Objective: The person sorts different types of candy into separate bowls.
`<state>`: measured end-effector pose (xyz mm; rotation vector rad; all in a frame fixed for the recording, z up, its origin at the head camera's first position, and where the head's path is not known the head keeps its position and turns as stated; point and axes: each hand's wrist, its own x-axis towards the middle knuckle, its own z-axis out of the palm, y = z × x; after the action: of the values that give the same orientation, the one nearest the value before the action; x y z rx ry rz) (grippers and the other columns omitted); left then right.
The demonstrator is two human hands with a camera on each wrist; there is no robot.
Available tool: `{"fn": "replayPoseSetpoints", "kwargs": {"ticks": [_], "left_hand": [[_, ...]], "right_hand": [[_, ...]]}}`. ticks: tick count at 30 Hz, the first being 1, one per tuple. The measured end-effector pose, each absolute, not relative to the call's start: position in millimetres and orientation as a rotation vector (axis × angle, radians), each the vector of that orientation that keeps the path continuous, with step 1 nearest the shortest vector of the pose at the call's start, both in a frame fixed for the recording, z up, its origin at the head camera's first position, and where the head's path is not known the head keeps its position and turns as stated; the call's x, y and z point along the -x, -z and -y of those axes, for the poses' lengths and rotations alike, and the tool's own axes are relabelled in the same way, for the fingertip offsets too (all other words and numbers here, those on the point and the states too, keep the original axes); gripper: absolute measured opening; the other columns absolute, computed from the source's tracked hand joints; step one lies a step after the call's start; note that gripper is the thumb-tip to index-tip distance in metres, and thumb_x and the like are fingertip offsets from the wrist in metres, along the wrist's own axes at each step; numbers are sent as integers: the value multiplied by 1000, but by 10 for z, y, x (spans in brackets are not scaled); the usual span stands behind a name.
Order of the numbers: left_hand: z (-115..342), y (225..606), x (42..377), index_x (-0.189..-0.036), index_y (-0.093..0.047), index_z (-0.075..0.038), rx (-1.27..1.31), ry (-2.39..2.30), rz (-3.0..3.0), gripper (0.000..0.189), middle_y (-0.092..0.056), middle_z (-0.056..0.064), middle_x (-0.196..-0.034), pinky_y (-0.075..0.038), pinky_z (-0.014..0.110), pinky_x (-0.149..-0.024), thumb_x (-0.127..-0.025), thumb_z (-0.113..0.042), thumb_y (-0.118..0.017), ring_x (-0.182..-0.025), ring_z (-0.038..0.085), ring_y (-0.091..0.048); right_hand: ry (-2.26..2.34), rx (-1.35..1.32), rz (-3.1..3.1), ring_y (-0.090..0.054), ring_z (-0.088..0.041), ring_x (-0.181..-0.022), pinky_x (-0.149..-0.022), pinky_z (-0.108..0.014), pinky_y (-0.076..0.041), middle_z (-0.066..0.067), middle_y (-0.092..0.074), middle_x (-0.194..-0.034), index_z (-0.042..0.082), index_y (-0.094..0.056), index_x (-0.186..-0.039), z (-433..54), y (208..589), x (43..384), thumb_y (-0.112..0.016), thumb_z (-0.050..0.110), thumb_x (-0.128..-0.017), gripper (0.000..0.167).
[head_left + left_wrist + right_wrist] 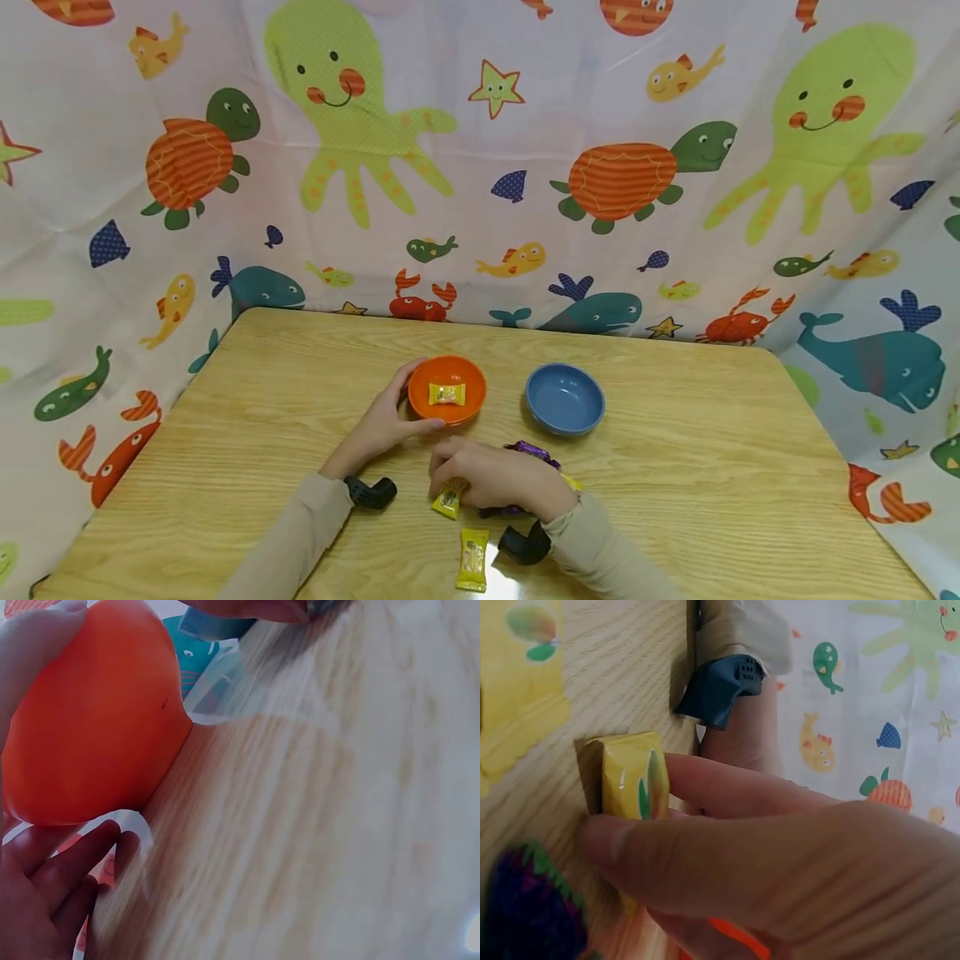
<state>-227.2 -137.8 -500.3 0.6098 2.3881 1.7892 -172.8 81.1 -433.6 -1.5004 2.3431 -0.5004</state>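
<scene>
while the left hand (390, 421) curls around the orange bowl (447, 369), the right hand (497, 477) pinches 1 yellow candy (448, 502) near the table (690, 450), on the bowl's near side. i reckon it could squirt loose if the thumb only catches an edge. its long axis slants, near end pointing toward the person, slightly left.

Table (690, 467): bright, with glare nearer you than your right fingers (444, 457)
Dark wrapper (536, 907): blurred near your thumb (615, 844)
Left wrist view: hazy
</scene>
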Motion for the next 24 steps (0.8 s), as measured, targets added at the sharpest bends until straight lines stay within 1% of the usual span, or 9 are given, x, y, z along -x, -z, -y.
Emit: {"fn": "replayPoseSetpoints", "kwargs": {"ticks": [4, 12, 20, 24], "left_hand": [[1375, 5005, 2268, -156, -26, -19, -613, -1793, -2379, 97, -37, 0, -155, -22, 51, -118, -80, -30, -85, -143, 22, -33], [1366, 5006, 2268, -156, -27, -22, -617, -1794, -2377, 95, -37, 0, -155, -23, 50, -118, -80, -32, -85, -143, 21, -34], [1374, 5007, 2268, -156, -27, -17, -629, -1786, -2400, 98, -36, 1, -156, -24, 50, -117, -80, -31, -86, -143, 22, -34], [1379, 5004, 2267, -156, -27, -19, -630, -1787, -2403, 97, -37, 2, -155, -24, 50, -117, -80, -30, -86, -142, 22, -35]], "right_hand": [[495, 1510, -2346, -51, -2, -97, -86, -11, -42, 11, -61, -100, 20, -78, -103, -808, 4348, 1729, -75, -8, -78, 38], [477, 1535, -2362, -53, -2, -99, -87, -10, -43, 12, -63, -101, 19, -78, -103, -814, 4385, 1747, -78, -2, -80, 31], [465, 1570, -2363, -57, -3, -98, -87, -9, -43, 7, -65, -101, 15, -78, -102, -794, 4381, 1745, -77, 0, -82, 25], [449, 1561, -2365, -57, -3, -95, -85, -10, -44, 6, -65, -99, 14, -77, -102, -784, 4355, 1743, -77, -1, -82, 25]]}}
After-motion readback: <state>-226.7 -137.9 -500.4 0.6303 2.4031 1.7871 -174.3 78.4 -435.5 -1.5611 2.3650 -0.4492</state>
